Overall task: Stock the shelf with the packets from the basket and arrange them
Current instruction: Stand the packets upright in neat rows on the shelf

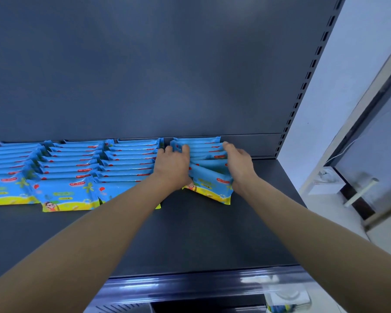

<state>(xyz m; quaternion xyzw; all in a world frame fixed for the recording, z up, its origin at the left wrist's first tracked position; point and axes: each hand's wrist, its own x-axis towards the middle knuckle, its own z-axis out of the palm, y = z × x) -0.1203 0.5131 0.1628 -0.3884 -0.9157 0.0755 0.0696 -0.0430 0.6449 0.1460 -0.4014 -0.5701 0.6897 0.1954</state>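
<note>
Blue and yellow packets stand in several overlapping rows on the dark shelf (pixel 212 233), running back to the rear panel. The rightmost row (pixel 209 168) is fanned and skewed, its front packet (pixel 215 188) tilted to the right. My left hand (pixel 173 164) grips the left ends of this row's packets, fingers curled over their tops. My right hand (pixel 238 162) clasps the right ends of the same row. The basket is not in view.
Neat rows of the same packets (pixel 81 168) fill the shelf to the left. A slotted upright (pixel 303 86) and a white wall bound the shelf on the right. Bare shelf lies in front and right of the rows. The glossy shelf lip (pixel 190 288) runs below.
</note>
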